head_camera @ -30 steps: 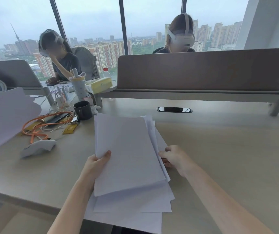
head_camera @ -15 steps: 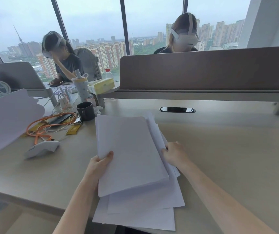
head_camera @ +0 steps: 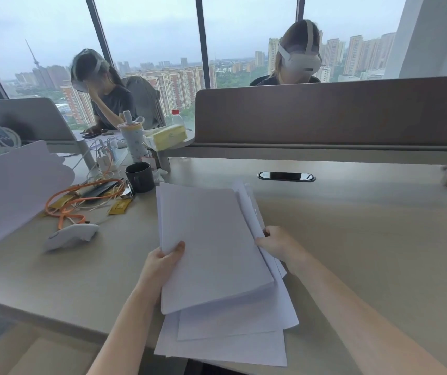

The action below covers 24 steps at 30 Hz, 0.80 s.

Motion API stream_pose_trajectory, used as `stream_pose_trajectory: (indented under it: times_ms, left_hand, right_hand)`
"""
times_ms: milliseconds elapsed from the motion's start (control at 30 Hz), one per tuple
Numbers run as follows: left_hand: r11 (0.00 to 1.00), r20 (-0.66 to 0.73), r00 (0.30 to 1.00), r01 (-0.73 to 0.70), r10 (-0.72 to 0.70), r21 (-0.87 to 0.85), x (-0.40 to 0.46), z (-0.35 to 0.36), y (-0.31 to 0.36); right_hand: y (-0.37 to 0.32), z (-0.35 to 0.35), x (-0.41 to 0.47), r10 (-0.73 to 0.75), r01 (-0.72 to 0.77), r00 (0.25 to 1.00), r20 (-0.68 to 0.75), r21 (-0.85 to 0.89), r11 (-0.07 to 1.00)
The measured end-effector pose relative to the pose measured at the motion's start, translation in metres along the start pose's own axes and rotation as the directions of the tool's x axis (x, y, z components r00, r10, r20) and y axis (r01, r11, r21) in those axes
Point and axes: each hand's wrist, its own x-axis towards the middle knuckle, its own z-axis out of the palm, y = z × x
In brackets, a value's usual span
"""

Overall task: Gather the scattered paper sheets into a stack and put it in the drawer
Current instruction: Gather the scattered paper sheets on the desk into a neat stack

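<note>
Left hand: your left hand (head_camera: 163,262) grips the left edge of the paper sheets (head_camera: 217,250), thumb lying on top of the uppermost page, fingers hidden beneath.
Right hand: your right hand (head_camera: 279,243) holds the right edge, fingers curled into the loose pages there; how many it has caught cannot be told.
Paper sheets: gathered but not squared. The top pages sit together, while lower ones fan out toward you and to the right, with the lowest overhanging the near edge of the desk (head_camera: 365,239).
Step in hand: judged as evening up the pile. Keep your grip loose enough that pages can slide, stand the bundle on one long edge, tap it on the desk, then turn it and tap a short edge.
Watch for: the overhanging bottom pages look likeliest to slip off; draw them in first.
Drawer: not in view, so check where it is before you lift.
Nearby: a dark mug (head_camera: 139,176), an orange cable (head_camera: 66,212) and a white controller (head_camera: 70,235) lie to the left, apart from the pile.
</note>
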Motion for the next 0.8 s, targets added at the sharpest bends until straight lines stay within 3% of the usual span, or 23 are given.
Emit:
stream_pose_trajectory:
  times_ms: [167, 233, 367, 467, 667, 800]
  left_hand:
    - [0.998, 0.025, 1.0, 0.011, -0.01, -0.055, -0.004, -0.003, 0.003]
    - [0.996, 0.032, 0.999, 0.023, -0.02, -0.088, -0.005, -0.005, 0.003]
    - [0.993, 0.039, 0.999, 0.04, -0.036, -0.109, -0.008, -0.006, 0.003]
    - [0.994, 0.044, 0.998, 0.041, -0.037, -0.104, -0.008, -0.005, 0.004]
    - [0.993, 0.053, 0.998, 0.041, -0.035, -0.11, -0.005, -0.004, 0.004]
    - [0.992, 0.056, 0.998, 0.042, -0.036, -0.116, -0.005, -0.005, 0.004]
  right_hand:
    - [0.001, -0.009, -0.007, 0.046, -0.09, 0.989, 0.137, 0.332, 0.939]
    - [0.002, -0.009, -0.009, 0.031, -0.084, 0.988, 0.148, 0.365, 0.927]
    - [0.003, 0.0, -0.008, -0.013, 0.015, 1.0, -0.01, 0.258, 0.966]
    - [0.001, 0.003, -0.009, -0.011, 0.021, 0.999, -0.036, 0.268, 0.963]
    - [0.003, 0.002, 0.0, 0.103, -0.142, 0.989, 0.103, 0.499, 0.855]
    - [0.004, 0.005, -0.002, 0.113, -0.206, 0.974, 0.198, 0.548, 0.811]
